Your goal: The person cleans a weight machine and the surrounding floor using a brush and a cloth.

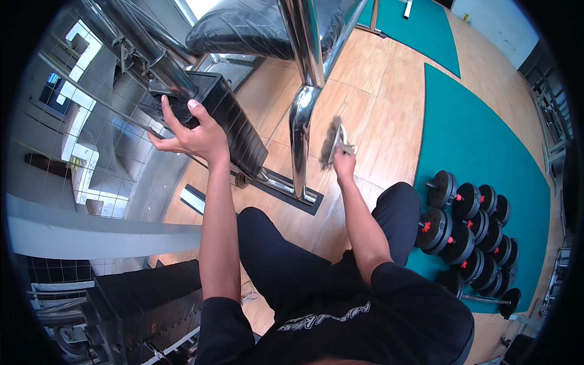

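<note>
My right hand [345, 163] grips a brush [332, 142] with grey bristles and a pale handle, low over the wood-look floor. Beside it stands the bent chrome leg [301, 127] of an exercise machine. My left hand [198, 134] is raised at the top of the machine's black weight stack [237, 123], its fingers spread and holding nothing. Its thumb and a fingertip are close to a chrome tube [171, 73] above the stack; whether they touch it I cannot tell. A steel cable [86, 93] runs down to the left of that hand.
A black padded seat [242, 29] overhangs the machine frame. Several dumbbells [474, 232] with red collars lie on a green mat [456, 137] at right. A grey beam [105, 232] crosses at left, above another black weight stack [141, 305]. A chrome foot [283, 185] rests on the floor ahead.
</note>
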Action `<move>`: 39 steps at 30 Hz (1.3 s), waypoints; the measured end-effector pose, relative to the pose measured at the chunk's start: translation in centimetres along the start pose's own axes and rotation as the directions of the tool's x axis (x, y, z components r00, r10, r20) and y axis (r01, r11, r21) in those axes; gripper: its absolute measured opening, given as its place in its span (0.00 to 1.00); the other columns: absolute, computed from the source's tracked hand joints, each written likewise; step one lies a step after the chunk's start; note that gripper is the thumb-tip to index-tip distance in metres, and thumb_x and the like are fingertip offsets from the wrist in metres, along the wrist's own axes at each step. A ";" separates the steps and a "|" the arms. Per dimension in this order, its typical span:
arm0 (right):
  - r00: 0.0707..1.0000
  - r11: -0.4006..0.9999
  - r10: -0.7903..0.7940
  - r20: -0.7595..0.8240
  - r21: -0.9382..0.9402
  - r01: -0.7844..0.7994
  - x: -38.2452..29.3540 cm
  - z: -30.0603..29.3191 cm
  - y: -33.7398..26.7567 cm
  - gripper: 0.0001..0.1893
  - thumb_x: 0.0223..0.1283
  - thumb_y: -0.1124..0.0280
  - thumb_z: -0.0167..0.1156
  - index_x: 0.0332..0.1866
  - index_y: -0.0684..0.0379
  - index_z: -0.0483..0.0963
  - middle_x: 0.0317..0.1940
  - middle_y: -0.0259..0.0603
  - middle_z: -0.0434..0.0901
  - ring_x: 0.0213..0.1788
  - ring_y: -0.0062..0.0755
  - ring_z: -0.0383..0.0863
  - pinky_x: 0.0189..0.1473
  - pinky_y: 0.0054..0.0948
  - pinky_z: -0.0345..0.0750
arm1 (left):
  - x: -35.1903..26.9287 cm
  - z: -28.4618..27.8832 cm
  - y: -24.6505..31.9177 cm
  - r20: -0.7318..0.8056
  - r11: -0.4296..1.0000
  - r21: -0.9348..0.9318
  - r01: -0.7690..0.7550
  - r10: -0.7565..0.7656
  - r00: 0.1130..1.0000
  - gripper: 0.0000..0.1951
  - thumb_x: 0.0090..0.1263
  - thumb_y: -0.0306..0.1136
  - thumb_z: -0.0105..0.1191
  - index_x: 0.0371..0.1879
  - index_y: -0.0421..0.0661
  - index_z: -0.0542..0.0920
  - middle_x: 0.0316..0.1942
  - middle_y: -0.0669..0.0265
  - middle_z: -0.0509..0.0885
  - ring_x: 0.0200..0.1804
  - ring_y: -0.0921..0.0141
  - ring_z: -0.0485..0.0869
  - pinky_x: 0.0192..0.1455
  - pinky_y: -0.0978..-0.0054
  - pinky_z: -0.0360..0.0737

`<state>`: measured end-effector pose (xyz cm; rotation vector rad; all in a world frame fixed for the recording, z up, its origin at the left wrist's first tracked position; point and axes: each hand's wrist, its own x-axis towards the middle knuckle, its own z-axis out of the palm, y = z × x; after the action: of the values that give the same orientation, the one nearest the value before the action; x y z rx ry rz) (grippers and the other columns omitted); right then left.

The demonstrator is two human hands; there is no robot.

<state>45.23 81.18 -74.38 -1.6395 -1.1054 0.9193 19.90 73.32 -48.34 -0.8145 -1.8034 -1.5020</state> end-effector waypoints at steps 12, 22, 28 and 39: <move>0.560 0.664 -0.621 0.548 -0.012 0.748 -5.2 -9.6 -15.1 0.20 0.60 0.72 0.58 0.59 0.51 0.76 0.36 0.48 0.85 0.38 0.48 0.85 0.37 0.39 0.81 | 0.8 -1.2 -0.3 -0.041 0.994 -0.053 -0.092 0.090 0.995 0.29 0.70 0.45 0.54 0.71 0.56 0.69 0.72 0.44 0.45 0.75 0.46 0.47 0.74 0.43 0.46; 0.302 0.192 -0.676 0.672 -0.235 0.953 -7.0 -8.3 -21.0 0.26 0.52 0.78 0.56 0.60 0.47 0.77 0.47 0.44 0.83 0.39 0.47 0.86 0.34 0.40 0.83 | 0.8 -0.9 -0.2 -0.004 0.993 -0.043 -0.108 0.108 0.994 0.25 0.74 0.47 0.50 0.68 0.53 0.71 0.70 0.50 0.56 0.74 0.51 0.55 0.74 0.48 0.51; 0.252 0.172 -0.458 0.853 -0.193 0.966 -7.0 -10.0 -18.3 0.27 0.52 0.78 0.54 0.59 0.46 0.79 0.23 0.42 0.83 0.27 0.44 0.85 0.25 0.42 0.78 | 0.7 -0.9 -0.4 -0.014 0.986 -0.108 -0.130 0.129 0.992 0.24 0.75 0.44 0.51 0.68 0.51 0.72 0.71 0.51 0.56 0.73 0.52 0.57 0.73 0.51 0.55; 0.188 -0.059 -0.806 0.561 -0.393 0.917 -7.4 -6.9 -19.9 0.30 0.51 0.77 0.58 0.66 0.54 0.72 0.45 0.65 0.80 0.30 0.51 0.86 0.23 0.39 0.80 | 0.2 -0.5 -0.1 -0.011 0.979 -0.163 -0.121 0.121 0.993 0.23 0.74 0.41 0.52 0.66 0.49 0.73 0.70 0.48 0.57 0.73 0.54 0.59 0.73 0.54 0.57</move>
<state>44.16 75.56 -52.81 -0.8268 -2.4126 -0.3973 19.73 72.83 -48.13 -0.9839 -1.6145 -1.5845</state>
